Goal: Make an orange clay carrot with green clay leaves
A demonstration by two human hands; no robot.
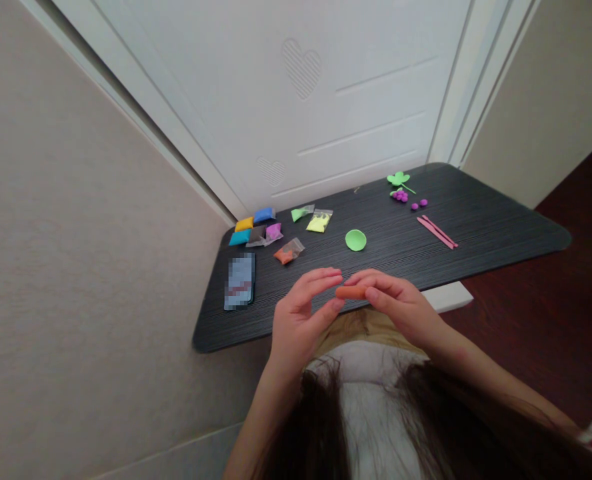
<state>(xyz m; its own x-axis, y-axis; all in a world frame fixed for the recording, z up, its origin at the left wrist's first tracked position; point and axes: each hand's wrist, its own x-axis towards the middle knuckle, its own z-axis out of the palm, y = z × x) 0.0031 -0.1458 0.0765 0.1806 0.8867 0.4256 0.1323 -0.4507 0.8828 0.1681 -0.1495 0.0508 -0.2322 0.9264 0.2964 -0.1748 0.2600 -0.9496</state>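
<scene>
A short, smooth orange clay roll (351, 292) is held level just above the table's near edge. The thumb and fingers of my right hand (401, 300) close on its right part. My left hand (303, 310) is at the other end, fingers stretched out above and thumb below, with a gap between them. Its thumb tip lies close to the roll; whether it touches I cannot tell. Beyond my hands lies a flat, round light green clay disc (356, 241). An orange clay packet (289, 251) rests to its left on the dark table (321, 267).
Several clay packets (257, 233) lie at the table's left, near a phone (240, 281). Green (300, 213) and yellow packets (319, 221) are at the back. To the right are a green leaf shape (399, 179), purple balls (401, 195) and pink tools (437, 232). A white door (366, 120) stands behind.
</scene>
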